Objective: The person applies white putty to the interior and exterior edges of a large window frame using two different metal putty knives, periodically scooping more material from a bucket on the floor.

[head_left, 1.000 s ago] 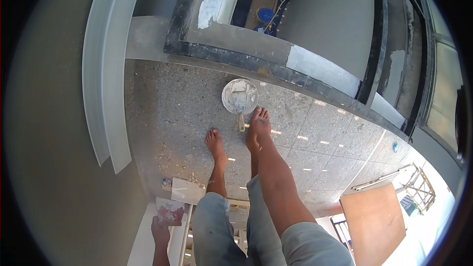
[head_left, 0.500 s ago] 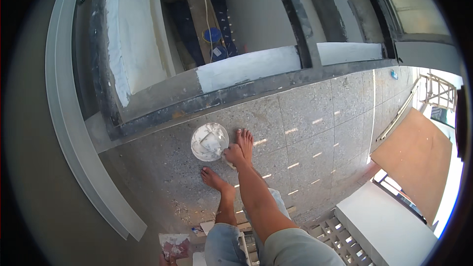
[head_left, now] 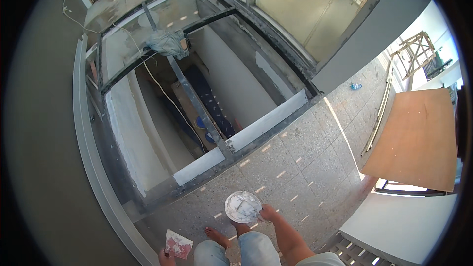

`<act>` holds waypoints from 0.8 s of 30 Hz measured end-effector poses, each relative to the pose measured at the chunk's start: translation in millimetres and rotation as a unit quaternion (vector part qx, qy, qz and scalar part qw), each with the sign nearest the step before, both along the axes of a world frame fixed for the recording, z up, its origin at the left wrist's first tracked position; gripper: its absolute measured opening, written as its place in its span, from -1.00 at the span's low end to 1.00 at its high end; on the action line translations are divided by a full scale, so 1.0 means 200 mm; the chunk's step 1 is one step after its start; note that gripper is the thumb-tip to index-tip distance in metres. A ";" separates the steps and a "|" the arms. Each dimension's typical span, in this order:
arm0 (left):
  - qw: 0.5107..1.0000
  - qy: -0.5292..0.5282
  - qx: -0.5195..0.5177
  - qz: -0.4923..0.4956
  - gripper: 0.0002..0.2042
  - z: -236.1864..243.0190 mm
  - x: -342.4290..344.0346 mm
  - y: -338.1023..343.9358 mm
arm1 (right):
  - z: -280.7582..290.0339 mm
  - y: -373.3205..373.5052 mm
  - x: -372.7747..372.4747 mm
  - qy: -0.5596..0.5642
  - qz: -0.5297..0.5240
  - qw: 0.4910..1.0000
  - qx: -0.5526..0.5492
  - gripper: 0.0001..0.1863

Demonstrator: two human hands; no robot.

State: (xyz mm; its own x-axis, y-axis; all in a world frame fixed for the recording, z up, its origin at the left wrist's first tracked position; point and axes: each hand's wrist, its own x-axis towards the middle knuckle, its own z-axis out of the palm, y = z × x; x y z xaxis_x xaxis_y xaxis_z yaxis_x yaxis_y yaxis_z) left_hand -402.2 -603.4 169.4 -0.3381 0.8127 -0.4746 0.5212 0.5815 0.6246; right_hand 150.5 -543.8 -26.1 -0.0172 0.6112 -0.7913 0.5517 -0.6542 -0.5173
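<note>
Left hand (head_left: pixel 167 257) is gripping a smeared red plate (head_left: pixel 179 247), right hand (head_left: pixel 267 212) is meeting the bucket (head_left: pixel 227 207) rim, its hold unclear.

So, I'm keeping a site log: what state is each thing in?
Left hand: closed on red plate
Red plate: smeared with white
Right hand: curled shut at bucket rim, hold unclear
Bucket: open, upright, white paste inside
Grey cloth: crumpled, over dark frame
White cable: uncoiled, slack
</note>
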 end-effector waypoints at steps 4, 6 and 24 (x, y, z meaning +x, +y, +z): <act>0.997 -0.051 0.047 0.031 -0.86 0.17 0.35 0.44 | 0.39 0.08 0.35 -0.055 -0.039 0.998 0.012 -0.66; 0.990 -0.112 0.077 0.022 -0.80 0.17 0.64 0.70 | 0.43 -0.08 0.71 -0.158 -0.039 0.986 0.022 -0.68; 0.959 -0.031 0.105 0.260 -0.85 0.05 0.92 1.52 | 1.03 0.52 1.36 0.070 -0.443 0.894 0.023 -0.75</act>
